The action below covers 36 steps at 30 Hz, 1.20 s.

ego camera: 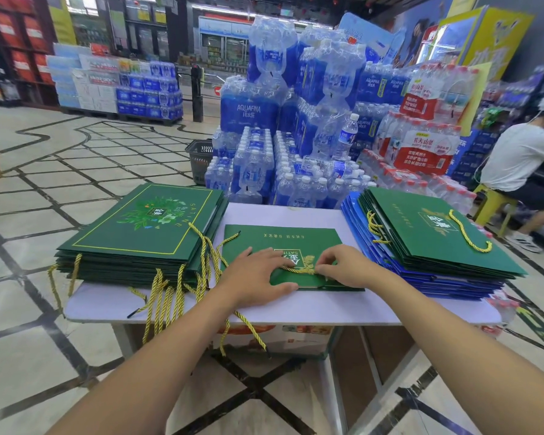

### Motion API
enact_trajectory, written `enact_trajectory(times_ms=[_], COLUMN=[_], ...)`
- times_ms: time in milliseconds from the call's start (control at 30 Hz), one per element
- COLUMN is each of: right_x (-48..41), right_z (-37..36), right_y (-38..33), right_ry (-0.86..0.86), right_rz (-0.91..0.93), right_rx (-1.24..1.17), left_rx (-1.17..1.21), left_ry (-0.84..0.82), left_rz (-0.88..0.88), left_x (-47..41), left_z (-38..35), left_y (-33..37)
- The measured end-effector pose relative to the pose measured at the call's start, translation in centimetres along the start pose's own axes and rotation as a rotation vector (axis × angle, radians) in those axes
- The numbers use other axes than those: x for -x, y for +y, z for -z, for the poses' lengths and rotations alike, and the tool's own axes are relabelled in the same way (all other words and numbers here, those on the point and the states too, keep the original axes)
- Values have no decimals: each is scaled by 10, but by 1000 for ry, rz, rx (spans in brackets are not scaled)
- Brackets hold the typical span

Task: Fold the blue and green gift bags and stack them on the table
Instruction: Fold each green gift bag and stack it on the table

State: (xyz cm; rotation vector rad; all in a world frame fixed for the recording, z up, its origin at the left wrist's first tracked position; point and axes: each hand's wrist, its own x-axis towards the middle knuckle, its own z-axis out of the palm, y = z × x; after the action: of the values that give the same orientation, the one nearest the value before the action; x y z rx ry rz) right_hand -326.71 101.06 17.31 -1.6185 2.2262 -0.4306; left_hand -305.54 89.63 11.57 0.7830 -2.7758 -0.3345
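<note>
On the desk point(107, 304) a flat green gift bag point(283, 241) lies between a green stack point(139, 227) at left and a mostly hidden blue-and-green stack point(437, 237) at right. The left hand point(258, 274) presses the bag with its fingers spread flat. The right hand point(347, 268) has its fingers pinching the gold cord point(299, 271).

The bag point(283, 240) under my hands is mid green, with gold lettering and a gold leaf sprig right by my right hand point(343, 268). The cord point(299, 270) I'm pinching there is twisted yellow-gold. Out past my left hand point(252, 274), the dark green stack point(145, 227) has a thin yellow border line and a leafy green-and-white flower print. Past my right hand, the green bags point(427, 233) have gold print and the blue bags point(352, 215) under them are bright blue. The table point(283, 211) is pale lilac-white.
</note>
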Motion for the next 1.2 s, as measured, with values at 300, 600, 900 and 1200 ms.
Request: enact_trajectory(times_ms=[300, 600, 900, 1200], right_x=[-18, -45, -80, -88], right_z=[-9, -14, -16, -22], right_y=[17, -7, -4, -3], right_ry=[89, 3, 84, 200], right_rz=[-87, 137, 133, -52], right_rx=[-116, 29, 171, 171], left_rx=[-30, -91, -154, -182], left_ry=[-16, 6, -93, -112], left_rz=[0, 59, 73, 63], left_x=[-2, -3, -5, -5], left_z=[0, -4, -4, -4], left_y=[0, 1, 0, 1])
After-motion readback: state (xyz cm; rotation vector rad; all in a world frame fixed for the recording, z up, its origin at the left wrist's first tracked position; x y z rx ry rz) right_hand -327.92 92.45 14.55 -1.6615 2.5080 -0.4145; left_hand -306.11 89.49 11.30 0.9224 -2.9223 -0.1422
